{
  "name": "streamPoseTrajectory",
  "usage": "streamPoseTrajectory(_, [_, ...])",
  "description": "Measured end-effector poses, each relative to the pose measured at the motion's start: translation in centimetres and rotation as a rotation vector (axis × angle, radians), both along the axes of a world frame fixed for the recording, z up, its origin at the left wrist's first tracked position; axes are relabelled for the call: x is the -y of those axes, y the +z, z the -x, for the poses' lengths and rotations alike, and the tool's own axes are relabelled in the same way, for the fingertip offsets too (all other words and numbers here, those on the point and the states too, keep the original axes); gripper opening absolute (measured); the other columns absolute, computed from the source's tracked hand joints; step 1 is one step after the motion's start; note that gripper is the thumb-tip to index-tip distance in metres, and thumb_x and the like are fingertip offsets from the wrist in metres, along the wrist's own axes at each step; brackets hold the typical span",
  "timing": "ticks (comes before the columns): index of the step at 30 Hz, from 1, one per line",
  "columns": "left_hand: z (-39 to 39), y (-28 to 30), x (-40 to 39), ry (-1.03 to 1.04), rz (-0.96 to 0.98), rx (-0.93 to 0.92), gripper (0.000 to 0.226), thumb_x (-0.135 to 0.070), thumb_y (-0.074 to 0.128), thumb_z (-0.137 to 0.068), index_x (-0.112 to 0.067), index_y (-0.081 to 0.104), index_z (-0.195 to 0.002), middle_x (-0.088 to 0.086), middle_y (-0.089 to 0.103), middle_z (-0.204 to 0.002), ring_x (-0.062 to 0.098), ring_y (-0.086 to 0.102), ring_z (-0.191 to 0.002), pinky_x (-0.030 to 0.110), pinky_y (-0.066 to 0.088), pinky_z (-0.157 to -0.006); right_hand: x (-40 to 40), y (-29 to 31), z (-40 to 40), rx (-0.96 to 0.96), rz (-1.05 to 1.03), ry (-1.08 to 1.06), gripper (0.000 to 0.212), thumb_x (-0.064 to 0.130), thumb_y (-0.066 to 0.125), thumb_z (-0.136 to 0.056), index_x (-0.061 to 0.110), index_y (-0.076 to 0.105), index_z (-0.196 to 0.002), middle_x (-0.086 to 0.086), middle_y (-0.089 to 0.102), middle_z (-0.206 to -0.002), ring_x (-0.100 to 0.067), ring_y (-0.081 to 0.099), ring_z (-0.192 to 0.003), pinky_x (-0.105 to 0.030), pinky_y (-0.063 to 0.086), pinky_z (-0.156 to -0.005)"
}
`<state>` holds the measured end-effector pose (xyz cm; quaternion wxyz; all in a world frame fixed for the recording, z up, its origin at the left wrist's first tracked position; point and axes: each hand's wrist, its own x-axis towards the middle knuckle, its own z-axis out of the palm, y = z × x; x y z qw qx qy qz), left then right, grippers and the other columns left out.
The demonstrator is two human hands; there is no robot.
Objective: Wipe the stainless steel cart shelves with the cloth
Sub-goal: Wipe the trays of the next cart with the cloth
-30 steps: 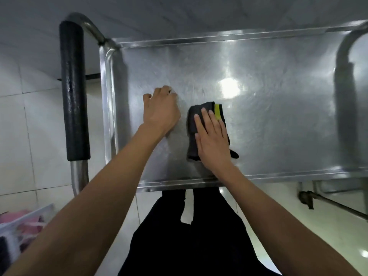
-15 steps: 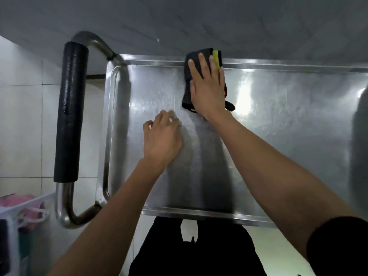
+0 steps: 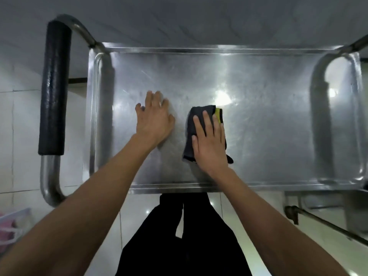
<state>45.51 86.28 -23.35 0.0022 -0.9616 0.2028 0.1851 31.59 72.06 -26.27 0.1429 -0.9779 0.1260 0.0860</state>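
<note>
Hands work the top shelf (image 3: 268,116) of the steel cart, the largest thing in view, its black-padded handle (image 3: 53,86) at the left. Wiping seems underway; lower shelves are hidden. The likely slip: the folded cloth (image 3: 192,128) bunching or sliding out from under flat fingers, leaving streaks. The right hand (image 3: 209,144) lies spread, pressing the dark, yellow-edged cloth near the shelf's middle. The left hand (image 3: 154,118) rests flat on bare steel, holding nothing.
</note>
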Motion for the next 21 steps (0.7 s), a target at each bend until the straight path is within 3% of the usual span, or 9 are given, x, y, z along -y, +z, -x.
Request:
streamPoseTrajectory(8, [2.6, -0.1, 5.3, -0.148, 0.154, -0.072, 0.052, -0.034, 0.040, -0.099, -0.015, 0.042, -0.148, 0.009, 0.021, -0.164, 0.030, 0.015, -0.151, 0.059, 0.021, -0.116, -1.0, 1.1, 12.4, -0.111, 0.051, 0.023, 0.058, 0.038, 0.025, -0.106, 0.021, 0.009, -0.159, -0.005, -0.001, -0.167, -0.027, -0.005, -0.153, -0.051, 0.013, -0.122])
streamPoseTrajectory(14, [2.9, -0.8, 6.0, -0.115, 0.170, -0.060, 0.047, -0.019, 0.046, -0.096, -0.019, 0.050, -0.143, 0.006, 0.031, -0.159, 0.028, 0.022, -0.148, 0.055, 0.023, -0.115, -1.5, 1.1, 11.9, -0.102, 0.053, -0.002, 0.058, 0.037, 0.026, -0.106, 0.022, 0.010, -0.159, -0.005, 0.001, -0.167, -0.027, -0.003, -0.153, -0.050, 0.012, -0.123])
streamPoseTrajectory(21, [1.8, -1.3, 5.9, -0.103, 0.228, 0.029, 0.035, -0.011, 0.057, -0.091, -0.023, 0.068, -0.122, 0.003, 0.050, -0.144, 0.029, 0.036, -0.134, 0.047, 0.025, -0.109, 1.9, 0.1, 6.0, -0.044, 0.054, 0.000, 0.058, 0.037, 0.028, -0.106, 0.022, 0.010, -0.159, -0.005, 0.003, -0.167, -0.027, -0.001, -0.153, -0.049, 0.009, -0.123])
